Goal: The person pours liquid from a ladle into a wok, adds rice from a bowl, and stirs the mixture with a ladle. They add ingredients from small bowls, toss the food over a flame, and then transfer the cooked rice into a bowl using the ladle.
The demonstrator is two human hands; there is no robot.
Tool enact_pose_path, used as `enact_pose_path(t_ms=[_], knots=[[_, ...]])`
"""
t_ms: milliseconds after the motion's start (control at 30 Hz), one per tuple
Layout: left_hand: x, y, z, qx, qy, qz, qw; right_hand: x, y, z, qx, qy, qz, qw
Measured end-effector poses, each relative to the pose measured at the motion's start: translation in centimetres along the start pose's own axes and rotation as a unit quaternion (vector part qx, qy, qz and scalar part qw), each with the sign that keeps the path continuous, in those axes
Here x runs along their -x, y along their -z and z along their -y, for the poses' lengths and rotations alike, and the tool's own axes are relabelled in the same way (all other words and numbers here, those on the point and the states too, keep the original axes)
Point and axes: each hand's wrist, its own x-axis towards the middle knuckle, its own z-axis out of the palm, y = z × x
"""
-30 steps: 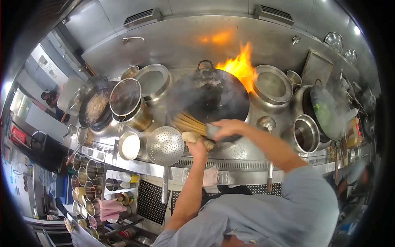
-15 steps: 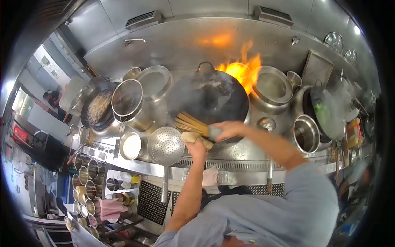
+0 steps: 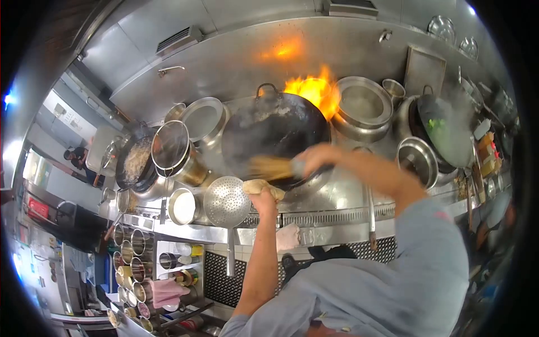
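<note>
My left hand point(image 3: 263, 203) is closed on a folded beige cloth point(image 3: 264, 187) at the near edge of a large black wok point(image 3: 269, 132). Whether a wok handle lies under the cloth cannot be seen. Gripped in my right hand point(image 3: 317, 159) is a bamboo wok brush point(image 3: 270, 167), blurred by motion. Its bristles point left and are over the near inside of the wok. Orange flames point(image 3: 314, 94) rise behind the wok's far right side.
A perforated skimmer point(image 3: 227, 201) lies left of my left hand, beside a pot of white contents point(image 3: 183, 206). A wok of pale food point(image 3: 137, 159) stands further left. To the right are a lidded pot point(image 3: 365, 104), a steel pot point(image 3: 417, 160) and a wok with greens point(image 3: 437, 126).
My right hand has moved the brush away from the cloth, up and rightward into the wok. My left hand stays on the cloth. The head view has shifted slightly.
</note>
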Motion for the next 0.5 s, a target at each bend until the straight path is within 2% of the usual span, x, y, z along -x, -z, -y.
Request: enact_pose_path(t_ms=[33, 100, 133, 167, 233, 267, 300, 333, 367, 400, 433, 467, 500], knots=[[0.2, 0.0, -0.2, -0.009, 0.001, 0.000, 1.000, -0.7, 2.6, -3.0, 0.142, -0.063, 0.076, 0.985], [0.3, -0.6, -1.0, -0.010, 0.007, 0.005, 1.000, 1.7, 8.1, -6.6, 0.160, -0.269, -0.139, 0.939], [0.2, -0.6, -0.9, -0.001, 0.002, -0.002, 1.000, 2.1, 9.3, -6.4, 0.107, -0.242, -0.363, 0.893], [0.1, -0.7, -0.6, 0.009, -0.003, -0.008, 1.000, 1.3, 9.2, -6.0, 0.089, -0.226, -0.479, 0.844], [-0.3, -0.4, 0.5, 0.010, 0.006, -0.002, 1.000, 0.5, 7.2, -4.5, -0.030, -0.248, -0.403, 0.881], [-1.1, -0.1, 1.0, 0.006, 0.017, 0.011, 1.000, 0.4, 5.9, -3.2, -0.024, -0.242, -0.188, 0.952], [-1.5, 0.0, 1.0, 0.003, 0.026, 0.023, 0.999, 0.2, 3.0, -1.2, 0.059, -0.234, -0.074, 0.968], [-1.5, 0.1, 0.4, -0.001, 0.018, 0.029, 0.999, -0.9, -0.2, -0.7, 0.057, -0.094, 0.002, 0.994], [-1.1, 0.1, 0.0, 0.002, 0.010, 0.032, 0.999, 2.7, 0.3, 3.0, -0.010, -0.003, 0.021, 1.000], [-0.6, -0.1, 0.1, 0.015, 0.005, 0.029, 0.999, 3.2, 1.0, 2.1, -0.012, -0.002, 0.050, 0.999], [-2.0, -0.2, 2.1, 0.095, -0.075, 0.058, 0.991, 3.7, 1.6, 1.2, -0.013, 0.000, 0.079, 0.997], [-1.4, 0.9, 1.9, 0.061, -0.034, 0.062, 0.996, 3.4, 2.9, -2.9, -0.030, 0.010, 0.114, 0.993], [-1.1, 1.0, 1.1, 0.033, 0.002, 0.070, 0.997, 1.7, 4.1, -7.0, 0.093, -0.053, 0.150, 0.983]])
